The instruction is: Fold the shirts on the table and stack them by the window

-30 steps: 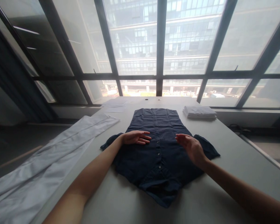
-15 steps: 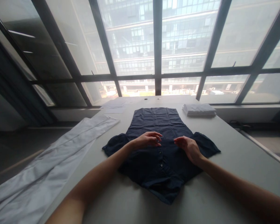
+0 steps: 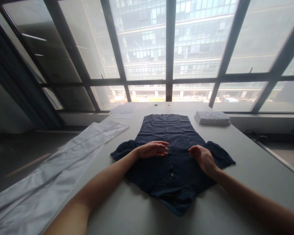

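A dark navy short-sleeved shirt [image 3: 166, 130] lies spread out, button side up, with its hem away from me and its collar end towards me. Its sleeves stick out to either side, and small buttons run down the middle. Over the left half of the shirt is my left hand [image 3: 154, 149], fingers loosely stretched and nothing in them. My right hand [image 3: 204, 159] is over the right half near the sleeve, fingers curved and apart, holding nothing. Whether either hand touches the cloth I cannot tell.
The shirt rests on a white table [image 3: 237, 182]. A stack of folded white cloth [image 3: 212, 117] sits at the back right. White fabric [image 3: 61, 166] drapes along the left edge. Sheets of paper [image 3: 123, 112] lie at the back left, before large windows.
My hands have drawn slightly apart over the shirt. The whole view has shifted a little, so everything appears further right. The shirt lies as before.
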Available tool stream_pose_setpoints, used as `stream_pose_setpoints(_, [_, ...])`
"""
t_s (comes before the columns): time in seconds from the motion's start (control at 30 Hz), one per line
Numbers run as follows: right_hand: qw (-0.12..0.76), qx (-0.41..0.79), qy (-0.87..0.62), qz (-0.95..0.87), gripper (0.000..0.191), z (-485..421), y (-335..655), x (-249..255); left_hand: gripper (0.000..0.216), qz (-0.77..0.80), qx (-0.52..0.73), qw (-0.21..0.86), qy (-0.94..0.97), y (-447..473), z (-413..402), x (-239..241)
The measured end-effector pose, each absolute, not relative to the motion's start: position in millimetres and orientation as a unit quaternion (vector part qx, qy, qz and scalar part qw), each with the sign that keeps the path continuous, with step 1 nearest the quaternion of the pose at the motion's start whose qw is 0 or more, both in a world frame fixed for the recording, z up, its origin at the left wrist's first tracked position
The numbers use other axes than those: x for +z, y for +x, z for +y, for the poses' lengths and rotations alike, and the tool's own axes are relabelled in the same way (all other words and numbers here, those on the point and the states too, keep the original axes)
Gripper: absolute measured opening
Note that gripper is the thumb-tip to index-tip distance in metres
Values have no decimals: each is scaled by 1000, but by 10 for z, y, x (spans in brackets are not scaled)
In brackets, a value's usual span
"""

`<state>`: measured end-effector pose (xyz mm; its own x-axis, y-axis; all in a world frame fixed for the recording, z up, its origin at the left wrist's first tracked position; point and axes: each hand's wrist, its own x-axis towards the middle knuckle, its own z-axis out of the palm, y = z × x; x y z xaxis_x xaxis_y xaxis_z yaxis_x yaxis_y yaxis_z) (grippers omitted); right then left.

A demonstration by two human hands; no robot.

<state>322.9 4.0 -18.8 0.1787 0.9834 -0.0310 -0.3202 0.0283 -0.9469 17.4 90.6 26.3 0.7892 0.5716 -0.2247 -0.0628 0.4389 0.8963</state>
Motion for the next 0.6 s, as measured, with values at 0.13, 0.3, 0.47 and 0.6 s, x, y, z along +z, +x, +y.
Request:
stream_pose_setpoints(0.13, [626,528,-455,-349,18,43,3225,-173,28,365,325,721,491,-184,963,247])
stream_pose_setpoints(0.3, [649,527,-436,-334,18,52,3219,-156,18,518,494,425,554,-301,797,119])
stream_pose_setpoints(0.47, [648,557,-364,-369,27,-48,3171,-98,50,409,363,181,817,63,327,72])
stream_pose_setpoints(0.6, [565,640,-307,-421,38,-147,3082,-115,63,391,146,110,902,264,54,89])
